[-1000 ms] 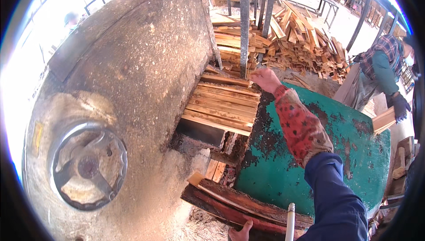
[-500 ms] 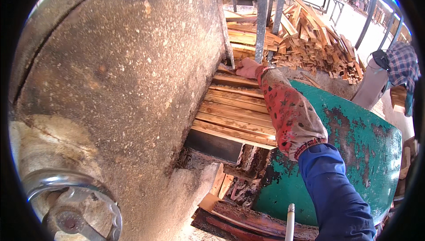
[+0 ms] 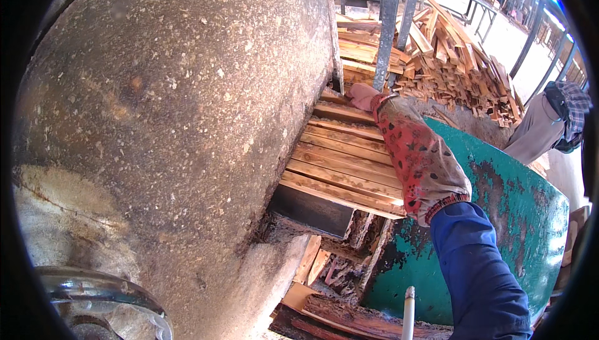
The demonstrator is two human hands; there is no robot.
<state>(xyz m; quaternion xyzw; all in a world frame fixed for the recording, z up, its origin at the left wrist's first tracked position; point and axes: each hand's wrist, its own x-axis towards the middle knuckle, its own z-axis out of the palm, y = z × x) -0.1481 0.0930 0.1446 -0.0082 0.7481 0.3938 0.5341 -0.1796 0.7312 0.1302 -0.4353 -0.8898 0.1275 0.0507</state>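
My right hand point(image 3: 363, 95) reaches out past a row of sawn wooden planks point(image 3: 349, 156) and is closed at its far end. Its fingers bend down against the farthest wooden plank point(image 3: 334, 96), and their tips are partly hidden. A stained red and beige sleeve cover point(image 3: 415, 152) and a blue sleeve point(image 3: 477, 259) clothe that arm. The planks lie side by side, between a large rusty, speckled machine panel point(image 3: 187, 109) and a chipped green metal plate point(image 3: 493, 202). My left hand is out of view.
A metal handwheel point(image 3: 106, 290) juts up at lower left. A pale rod point(image 3: 409, 312) stands near the front edge, beside bark-covered wood point(image 3: 362, 318). Grey posts point(image 3: 388, 28) rise beyond my hand, before a heap of offcuts point(image 3: 455, 59). A person point(image 3: 549, 118) bends at far right.
The view has shifted slightly, so the planks and my arm sit farther right and the handwheel lower. My hand stays at the planks' far end. The other person has turned aside; their wood block has left view.
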